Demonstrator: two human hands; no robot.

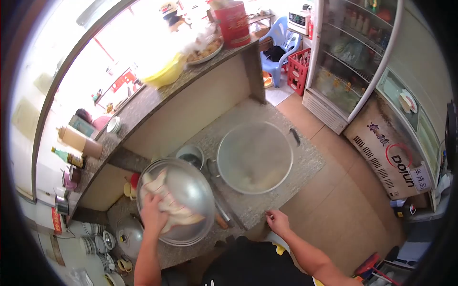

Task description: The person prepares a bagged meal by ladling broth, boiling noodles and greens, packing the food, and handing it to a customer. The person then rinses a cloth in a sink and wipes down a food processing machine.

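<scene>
My left hand (154,213) grips the near-left side of a pale, crumpled cloth (175,206) with reddish streaks. The cloth lies on a wide, shiny metal lid or basin (198,190); I cannot tell which. Held low by the counter's front edge, my right hand (277,223) has curled fingers, and what they hold, if anything, is hidden. Ahead of it stands a large two-handled metal pot (255,157), its inside blurred by haze. A smaller metal container (191,155) shows behind the lid or basin. A wooden-handled tool (221,221) lies between it and the pot.
A raised ledge (143,107) behind the counter carries a yellow-bagged bowl (164,74), a red bucket (232,24) and bottles. Stacked dishes (90,243) and a knobbed lid (130,237) sit left. A glass-door fridge (353,52) and a chest freezer (386,143) stand right.
</scene>
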